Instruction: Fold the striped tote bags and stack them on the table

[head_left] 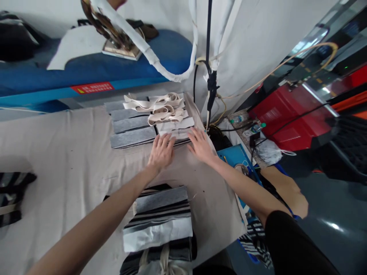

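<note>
My left hand (162,152) rests at the near edge of a row of grey and black fabric strips (133,131) laid on the cloth-covered table (71,152). Beside it, my right hand (200,144) touches the right end of the same row, its fingers spread over a pale strip (179,133). Both hands have their fingers stretched out, and I see nothing gripped in either. Loops of cream fabric tape (166,109) lie on top of the strips. Nearer to me is a stack of striped black, grey and white fabric pieces (163,214), partly behind my left forearm.
A steam iron (122,47) with a white-wrapped hose (155,61) stands on a blue ironing board (169,53) behind the table. Striped bundles (11,194) lie at the left. Right of the table are a blue tray (237,154), plastic bottles (252,130) and a red machine (286,114).
</note>
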`<state>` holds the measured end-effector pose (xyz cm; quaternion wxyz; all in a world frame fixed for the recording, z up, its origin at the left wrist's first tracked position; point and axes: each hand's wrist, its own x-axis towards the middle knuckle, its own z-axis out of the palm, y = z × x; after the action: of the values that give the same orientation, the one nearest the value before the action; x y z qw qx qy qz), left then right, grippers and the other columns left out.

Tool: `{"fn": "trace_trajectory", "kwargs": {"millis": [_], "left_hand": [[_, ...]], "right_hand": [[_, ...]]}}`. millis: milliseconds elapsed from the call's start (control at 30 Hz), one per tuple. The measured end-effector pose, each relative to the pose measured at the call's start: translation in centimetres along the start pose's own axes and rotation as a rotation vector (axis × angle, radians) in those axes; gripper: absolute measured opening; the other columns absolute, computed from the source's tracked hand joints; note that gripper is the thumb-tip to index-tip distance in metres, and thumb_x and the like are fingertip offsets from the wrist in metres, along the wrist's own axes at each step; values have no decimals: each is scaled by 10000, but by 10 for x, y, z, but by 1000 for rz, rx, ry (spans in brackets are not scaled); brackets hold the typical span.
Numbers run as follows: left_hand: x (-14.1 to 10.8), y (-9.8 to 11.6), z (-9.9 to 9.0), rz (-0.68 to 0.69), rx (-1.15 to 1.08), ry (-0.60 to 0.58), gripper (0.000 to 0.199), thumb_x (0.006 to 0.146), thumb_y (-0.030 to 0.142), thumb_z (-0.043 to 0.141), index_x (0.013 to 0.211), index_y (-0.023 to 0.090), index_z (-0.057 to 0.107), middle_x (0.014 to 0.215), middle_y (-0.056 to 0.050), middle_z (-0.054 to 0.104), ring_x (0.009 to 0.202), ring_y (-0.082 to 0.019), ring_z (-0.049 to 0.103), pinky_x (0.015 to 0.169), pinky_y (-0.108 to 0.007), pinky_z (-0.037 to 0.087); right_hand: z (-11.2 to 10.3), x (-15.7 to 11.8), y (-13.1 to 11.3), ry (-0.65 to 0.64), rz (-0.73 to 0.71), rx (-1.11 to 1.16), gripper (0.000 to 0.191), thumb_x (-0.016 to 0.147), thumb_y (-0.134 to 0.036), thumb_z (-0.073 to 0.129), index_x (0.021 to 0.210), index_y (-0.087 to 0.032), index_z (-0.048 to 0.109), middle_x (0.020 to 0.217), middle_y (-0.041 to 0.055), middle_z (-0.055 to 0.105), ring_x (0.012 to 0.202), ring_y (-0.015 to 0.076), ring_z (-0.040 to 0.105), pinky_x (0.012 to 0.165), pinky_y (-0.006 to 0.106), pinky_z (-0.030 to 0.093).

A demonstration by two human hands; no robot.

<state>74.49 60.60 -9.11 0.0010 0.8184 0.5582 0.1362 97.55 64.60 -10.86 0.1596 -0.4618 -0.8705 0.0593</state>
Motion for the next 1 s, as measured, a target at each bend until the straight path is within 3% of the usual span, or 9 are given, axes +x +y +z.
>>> {"fn": "trace_trajectory", "kwargs": {"millis": [133,300,433,567,667,800,1000], "left_hand": [[31,-9,-20,-66,56,10,498,948,316,565,1420,159,563,1384,-195,643,1347,-364,512,1185,-577,266],[46,-17,-22,-50,86,-60,426,916,406,633,1285,194,648,1235,-180,699,1249,-382,542,1115,-564,312],[46,-18,-20,-94,21,-43,314,950,285,536,1215,191,677,1191,-169,723,1229,-370,570,1083,-554,326],[55,-25,-20,-238,-91,-61,333,949,235,485,1233,198,654,1096,-138,756,1168,-320,635,1071,-507,351],[61,-29,-19,-310,-165,-117,371,921,230,521,1279,207,617,1113,-119,761,1160,-299,660,1060,-470,370],[60,-26,-19,-274,-11,-194,394,910,230,536,1291,165,613,1072,-167,749,1107,-344,670,1038,-502,374],[49,-15,-28,-207,103,-47,394,921,275,539,1284,137,611,1285,-230,648,1269,-408,539,1019,-539,394]], "right_hand": [[-9,-1,-4,97,100,46,544,1055,-301,350,1571,-129,374,1693,160,296,1601,314,193,1302,594,156],[-1,-7,-6,20,19,26,547,1032,-280,412,1565,-158,401,1696,132,308,1602,321,193,1306,619,111],[7,-11,-6,9,-9,0,549,1034,-278,407,1565,-138,413,1701,129,299,1600,315,202,1315,604,91],[8,-11,-6,-8,7,17,569,1032,-283,417,1589,-171,385,1699,106,308,1604,308,196,1314,619,83],[7,-10,-7,-16,4,4,560,1035,-280,410,1582,-159,396,1698,111,310,1604,306,197,1316,610,87],[6,-11,-8,-25,-10,-18,552,1036,-275,407,1571,-136,408,1696,125,309,1599,315,212,1316,602,94],[4,-9,-13,-46,14,1,551,1033,-283,410,1570,-159,406,1688,126,330,1589,324,242,1307,624,104]]}}
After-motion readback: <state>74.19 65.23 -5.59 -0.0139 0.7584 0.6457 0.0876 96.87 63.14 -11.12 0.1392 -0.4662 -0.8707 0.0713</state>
